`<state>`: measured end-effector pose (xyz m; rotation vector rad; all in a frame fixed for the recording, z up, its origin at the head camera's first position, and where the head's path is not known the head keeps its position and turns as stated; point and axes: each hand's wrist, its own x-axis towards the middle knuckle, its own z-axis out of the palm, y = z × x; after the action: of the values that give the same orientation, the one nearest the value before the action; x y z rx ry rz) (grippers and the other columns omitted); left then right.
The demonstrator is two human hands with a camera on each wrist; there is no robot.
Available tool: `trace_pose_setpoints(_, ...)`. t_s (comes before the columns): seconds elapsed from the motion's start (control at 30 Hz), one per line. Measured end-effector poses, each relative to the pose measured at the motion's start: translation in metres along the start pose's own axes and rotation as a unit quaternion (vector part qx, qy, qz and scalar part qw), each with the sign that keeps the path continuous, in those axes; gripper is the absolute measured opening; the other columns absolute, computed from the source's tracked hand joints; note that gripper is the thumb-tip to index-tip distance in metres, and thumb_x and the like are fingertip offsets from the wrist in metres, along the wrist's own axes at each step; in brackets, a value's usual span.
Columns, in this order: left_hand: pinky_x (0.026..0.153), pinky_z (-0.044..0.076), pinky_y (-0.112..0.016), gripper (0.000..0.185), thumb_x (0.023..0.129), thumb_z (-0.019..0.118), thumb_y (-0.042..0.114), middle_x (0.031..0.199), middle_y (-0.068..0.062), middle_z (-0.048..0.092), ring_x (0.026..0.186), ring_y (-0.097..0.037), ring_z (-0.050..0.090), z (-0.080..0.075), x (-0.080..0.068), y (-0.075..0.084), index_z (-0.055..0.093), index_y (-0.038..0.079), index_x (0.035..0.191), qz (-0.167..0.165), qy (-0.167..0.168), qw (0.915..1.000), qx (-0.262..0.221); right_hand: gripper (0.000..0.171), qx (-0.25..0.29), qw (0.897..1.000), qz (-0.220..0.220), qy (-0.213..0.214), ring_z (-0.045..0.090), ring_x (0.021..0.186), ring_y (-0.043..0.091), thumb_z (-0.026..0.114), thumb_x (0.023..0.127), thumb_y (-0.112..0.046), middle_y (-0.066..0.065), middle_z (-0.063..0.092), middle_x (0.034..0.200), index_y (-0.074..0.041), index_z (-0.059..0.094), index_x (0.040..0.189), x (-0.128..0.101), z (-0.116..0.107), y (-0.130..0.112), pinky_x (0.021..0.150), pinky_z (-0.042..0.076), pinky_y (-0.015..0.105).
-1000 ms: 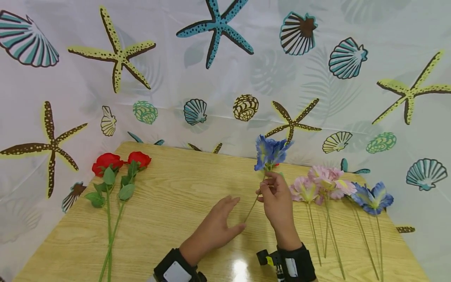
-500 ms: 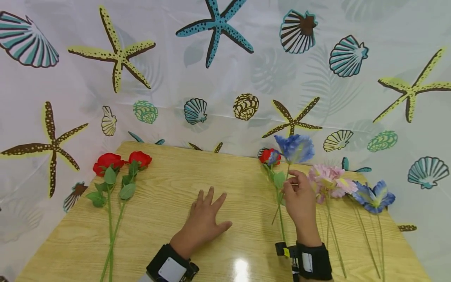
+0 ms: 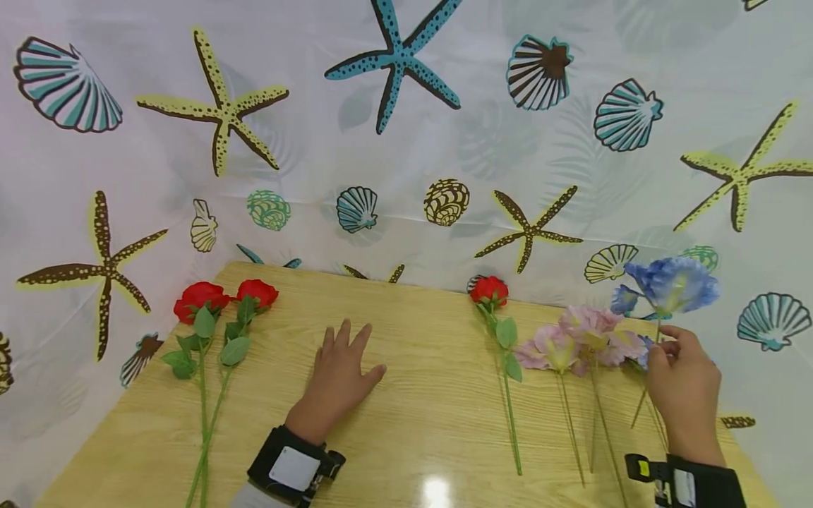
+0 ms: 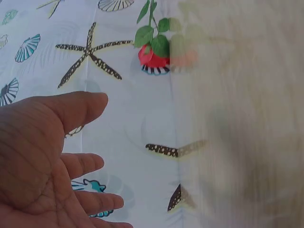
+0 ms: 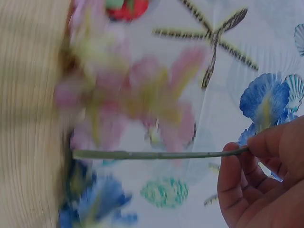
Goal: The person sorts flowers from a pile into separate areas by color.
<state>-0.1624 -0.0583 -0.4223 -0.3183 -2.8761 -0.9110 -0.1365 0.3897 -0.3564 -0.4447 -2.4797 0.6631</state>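
The flower (image 3: 673, 283) above the right grip (image 3: 682, 384) is blue on a thin green stem (image 5: 156, 154). Just left of that grip lie pale pink flowers (image 3: 584, 339), then a red rose (image 3: 489, 290) with green leaves. The desk (image 3: 413, 367) is light wood-grain. The backdrop (image 3: 406, 141) is white, printed with teal, yellow and brown starfish and shells.

Right hand (image 3: 682, 384) pinches the stem of a blue flower (image 3: 673, 283), bloom raised above the far right end of the wooden table (image 3: 406, 395). Just left of it lie pink flowers (image 3: 581, 339), stems toward the near edge. A single red rose (image 3: 489, 291) lies left of those. Left hand (image 3: 336, 381) rests flat on the table, fingers spread. Two red roses (image 3: 222, 296) lie side by side at the left end. Backdrop: sheet printed with starfish and shells (image 3: 394, 63).
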Motion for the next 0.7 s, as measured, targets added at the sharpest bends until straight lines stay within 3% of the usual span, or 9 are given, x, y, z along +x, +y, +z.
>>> trace_pose_setpoints(0.13, 0.099, 0.039, -0.064, 0.062, 0.090, 0.075, 0.027, 0.141, -0.033, 0.042, 0.133, -0.054, 0.034, -0.004, -0.001, -0.011, 0.053, -0.002, 0.140, -0.011, 0.015, 0.9994, 0.028, 0.039, -0.055, 0.998, -0.031, 0.006, 0.042, 0.045, 0.021, 0.041, 0.098, -0.004, 0.032, 0.061, 0.096, 0.011, 0.051, 0.133, 0.007, -0.011, 0.034, 0.044, 0.030, 0.034)
trace_pose_setpoints(0.23, 0.078, 0.051, -0.056, 0.046, 0.090, 0.073, 0.023, 0.116, -0.031, 0.049, 0.112, -0.050, 0.045, -0.006, -0.005, -0.026, 0.060, -0.008, 0.121, -0.028, 0.029, 0.9970, 0.066, 0.037, -0.082, 0.996, -0.032, -0.013, 0.039, 0.043, 0.024, 0.038, 0.097, -0.002, 0.028, 0.059, 0.079, 0.015, 0.051, 0.128, 0.013, -0.011, 0.056, 0.043, 0.028, 0.036)
trace_pose_setpoints(0.3, 0.064, 0.051, -0.050, 0.038, 0.090, 0.071, 0.021, 0.102, -0.029, 0.047, 0.099, -0.047, 0.046, -0.011, -0.008, -0.039, 0.060, -0.012, 0.108, -0.052, 0.036, 0.9935, 0.094, 0.037, -0.093, 0.995, -0.030, -0.033, 0.040, 0.044, 0.025, 0.037, 0.096, -0.001, 0.022, 0.055, 0.067, 0.017, 0.050, 0.124, 0.018, -0.007, 0.069, 0.043, 0.028, 0.037)
trace_pose_setpoints(0.4, 0.060, 0.049, -0.051, 0.037, 0.092, 0.068, 0.020, 0.093, -0.032, 0.047, 0.089, -0.049, 0.048, -0.026, -0.015, -0.058, 0.057, -0.016, 0.097, -0.084, 0.041, 0.9855, 0.141, 0.037, -0.105, 0.992, -0.017, -0.071, 0.042, 0.045, 0.027, 0.034, 0.095, -0.002, 0.014, 0.050, 0.057, 0.019, 0.047, 0.123, 0.024, -0.001, 0.088, 0.043, 0.029, 0.038)
trace_pose_setpoints(0.53, 0.059, 0.049, -0.052, 0.037, 0.093, 0.065, 0.018, 0.073, -0.027, 0.052, 0.069, -0.044, 0.056, -0.052, -0.029, -0.080, 0.058, -0.014, 0.078, -0.078, 0.043, 0.9781, 0.188, 0.040, -0.121, 0.982, 0.025, -0.141, 0.046, 0.050, 0.027, 0.036, 0.095, -0.004, 0.019, 0.056, 0.066, 0.020, 0.042, 0.126, 0.030, 0.004, 0.104, 0.046, 0.034, 0.039)
trace_pose_setpoints(0.6, 0.052, 0.049, -0.051, 0.034, 0.092, 0.064, 0.014, 0.064, -0.020, 0.052, 0.060, -0.039, 0.057, -0.065, -0.038, -0.091, 0.057, -0.008, 0.067, -0.079, 0.035, 0.9787, 0.186, 0.042, -0.130, 0.975, 0.045, -0.172, 0.050, 0.054, 0.029, 0.040, 0.095, -0.006, 0.026, 0.059, 0.076, 0.021, 0.041, 0.126, 0.031, 0.006, 0.109, 0.048, 0.037, 0.040)
trace_pose_setpoints(0.7, 0.047, 0.049, -0.047, 0.032, 0.092, 0.057, 0.005, 0.060, -0.013, 0.052, 0.057, -0.034, 0.059, -0.078, -0.048, -0.105, 0.055, -0.001, 0.061, -0.111, 0.002, 0.9796, 0.167, 0.043, -0.145, 0.969, 0.060, -0.191, 0.058, 0.064, 0.037, 0.046, 0.095, -0.010, 0.036, 0.059, 0.092, 0.023, 0.043, 0.123, 0.031, 0.007, 0.115, 0.054, 0.044, 0.047)
